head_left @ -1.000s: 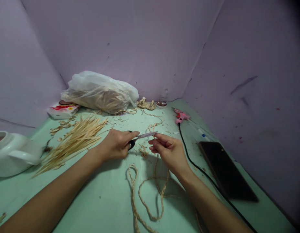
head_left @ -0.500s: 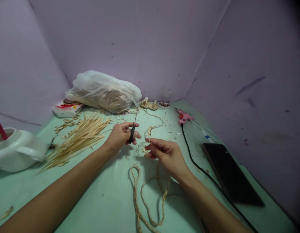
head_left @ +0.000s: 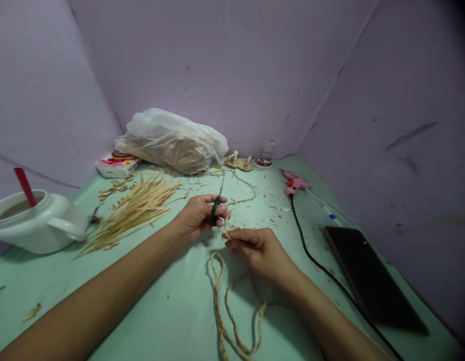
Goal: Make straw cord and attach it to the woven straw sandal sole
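Black-handled scissors (head_left: 215, 209) are held in my left hand (head_left: 202, 213), with the slim blades pointing away from me toward the back wall. My right hand (head_left: 260, 248) pinches a tan braided cord (head_left: 227, 225) between thumb and fingers, just right of and nearer than the scissors. The pinched length rises close to my left fingertips; whether they touch it I cannot tell. A thinner stretch of cord runs on toward the back of the table. Below my hands, a looped length of braided cord (head_left: 219, 301) lies on the green tabletop.
Left are a bundle of dry straw strips (head_left: 138, 208) and a white pot (head_left: 63, 220) with a red stick. Behind stand a plastic bag (head_left: 176, 140), a small box (head_left: 118, 166), a woven piece (head_left: 238, 161) and a bead dish (head_left: 263, 163). Right are a pink glue gun (head_left: 294, 183) and a dark tablet (head_left: 371, 276).
My hands have come closer together, and the cord's pinched part now sits beside my left fingertips. The whole view has shifted, so the surroundings appear farther right.
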`<state>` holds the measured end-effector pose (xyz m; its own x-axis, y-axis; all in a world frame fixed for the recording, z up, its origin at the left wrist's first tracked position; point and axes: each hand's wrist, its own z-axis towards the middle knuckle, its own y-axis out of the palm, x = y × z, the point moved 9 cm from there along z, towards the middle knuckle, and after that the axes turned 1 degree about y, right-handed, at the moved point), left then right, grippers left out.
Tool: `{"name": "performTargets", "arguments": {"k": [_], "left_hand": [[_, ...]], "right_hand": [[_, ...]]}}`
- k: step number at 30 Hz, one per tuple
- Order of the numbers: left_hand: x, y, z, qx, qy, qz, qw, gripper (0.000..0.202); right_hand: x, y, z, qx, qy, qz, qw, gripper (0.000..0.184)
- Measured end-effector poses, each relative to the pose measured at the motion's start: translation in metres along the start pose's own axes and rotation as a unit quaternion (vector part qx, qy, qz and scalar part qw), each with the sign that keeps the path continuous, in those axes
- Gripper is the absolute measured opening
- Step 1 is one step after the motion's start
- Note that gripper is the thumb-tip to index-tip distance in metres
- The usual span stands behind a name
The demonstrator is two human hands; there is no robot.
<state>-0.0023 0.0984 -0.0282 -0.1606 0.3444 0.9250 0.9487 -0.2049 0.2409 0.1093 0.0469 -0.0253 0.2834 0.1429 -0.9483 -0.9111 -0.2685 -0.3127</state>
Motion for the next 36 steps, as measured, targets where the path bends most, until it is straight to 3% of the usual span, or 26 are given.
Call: {"name": "performTargets", "arguments": {"k": [4, 8, 15, 19, 23, 26, 29, 31, 34, 36], "left_hand": [[-0.005, 0.003, -0.001, -0.006, -0.019, 0.013, 1.0, 0.039], [0.0, 0.003, -0.003, 0.017, 0.014, -0.026, 0.999, 0.044], [0.005, 0.007, -0.012, 0.078, 0.062, -0.014, 0.995, 0.046], [0.014, 0.006, -0.017, 0.118, 0.11, 0.041, 0.986, 0.041], [0.021, 0.005, -0.019, 0.138, 0.154, 0.093, 0.974, 0.038], [0.024, 0.009, -0.017, 0.111, 0.179, 0.138, 0.968, 0.034], [0.028, 0.014, -0.015, 0.053, 0.211, 0.205, 0.954, 0.031], [0.036, 0.016, -0.02, 0.043, 0.267, 0.311, 0.911, 0.029], [0.041, 0.029, -0.033, 0.04, 0.37, 0.514, 0.773, 0.038], [0.034, 0.04, -0.037, 0.02, 0.395, 0.602, 0.694, 0.045]], "right_hand": [[-0.004, 0.001, -0.001, -0.006, -0.024, -0.021, 0.999, 0.025], [-0.008, -0.002, -0.001, 0.003, -0.019, -0.037, 0.999, 0.013], [0.002, -0.015, 0.003, 0.089, 0.054, 0.068, 0.992, 0.025], [-0.003, -0.028, -0.002, 0.166, 0.017, 0.022, 0.986, 0.017], [-0.009, -0.03, -0.006, 0.187, -0.016, -0.04, 0.981, 0.016], [0.003, -0.03, -0.003, 0.185, 0.052, 0.04, 0.981, 0.015], [0.018, -0.03, -0.001, 0.194, 0.144, 0.198, 0.95, 0.014], [0.021, -0.034, -0.001, 0.212, 0.169, 0.265, 0.925, 0.017], [0.02, -0.043, -0.001, 0.239, 0.168, 0.296, 0.909, 0.023], [0.02, -0.046, -0.001, 0.246, 0.159, 0.304, 0.907, 0.025]]}}
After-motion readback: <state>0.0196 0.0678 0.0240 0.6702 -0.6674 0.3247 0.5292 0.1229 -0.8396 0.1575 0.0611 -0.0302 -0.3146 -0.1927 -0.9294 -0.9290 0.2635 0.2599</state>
